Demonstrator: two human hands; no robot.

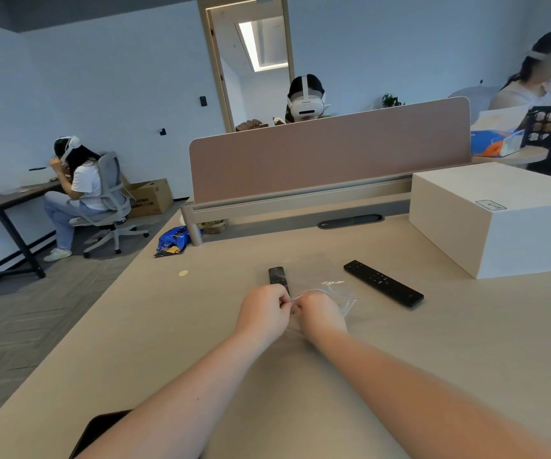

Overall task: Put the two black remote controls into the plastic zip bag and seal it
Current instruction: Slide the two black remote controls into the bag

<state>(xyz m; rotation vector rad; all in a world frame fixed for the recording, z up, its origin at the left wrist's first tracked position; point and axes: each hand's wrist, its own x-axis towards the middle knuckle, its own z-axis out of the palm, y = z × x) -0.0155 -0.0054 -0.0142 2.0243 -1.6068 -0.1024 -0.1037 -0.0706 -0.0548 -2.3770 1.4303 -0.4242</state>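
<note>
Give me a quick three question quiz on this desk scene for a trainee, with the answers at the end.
1. True or false: the longer remote is already inside the zip bag.
2. What are the left hand and right hand pinching between them?
3. Which lies closer to the white box: (a) the longer remote, (b) the shorter remote?

Key: 1. False, it lies bare on the desk to the right of the bag. 2. The near edge of the zip bag. 3. (a).
</note>
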